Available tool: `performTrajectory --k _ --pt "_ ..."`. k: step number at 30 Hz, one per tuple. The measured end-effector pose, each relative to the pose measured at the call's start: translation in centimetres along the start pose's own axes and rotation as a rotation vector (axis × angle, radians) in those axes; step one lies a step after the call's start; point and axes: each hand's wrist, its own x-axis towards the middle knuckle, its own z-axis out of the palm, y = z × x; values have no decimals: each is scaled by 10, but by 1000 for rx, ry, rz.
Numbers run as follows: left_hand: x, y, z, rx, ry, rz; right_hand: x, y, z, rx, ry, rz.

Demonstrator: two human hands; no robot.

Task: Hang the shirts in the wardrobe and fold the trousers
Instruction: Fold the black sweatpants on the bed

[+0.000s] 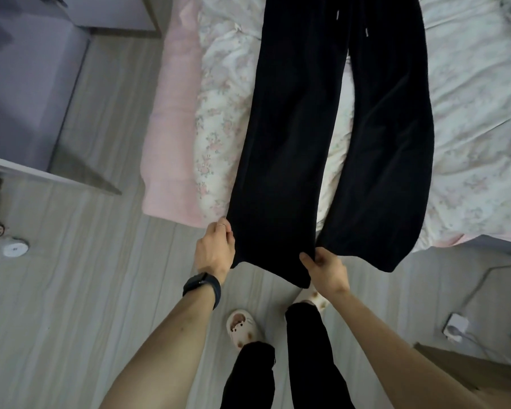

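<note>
Black trousers [289, 137] lie spread lengthwise on the bed [478, 113], waistband and drawstring at the far end, both legs hanging over the near edge. My left hand [214, 247] grips the outer corner of the left leg's hem. My right hand [326, 268] pinches the inner corner of that same hem. The right leg [396, 160] lies free beside it, its hem draping off the mattress. No shirts are in view.
The bed has a floral sheet and a pink blanket edge [171, 137] on its left. An open wardrobe door [27, 93] stands at the left. A white power strip with cable [456, 326] and a cardboard box [460, 370] lie at the right on the wooden floor.
</note>
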Motion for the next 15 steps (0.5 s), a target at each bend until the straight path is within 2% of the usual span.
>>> performTrajectory --k 4,9,15 --pt "15 15 19 65 -68 -128 18 1 -2 4 -61 -12" --pt "24 22 42 28 28 -265 36 1 2 -4 -80 -36" --pt "10 10 41 -195 41 -195 37 -1 1 -7 -71 -72"
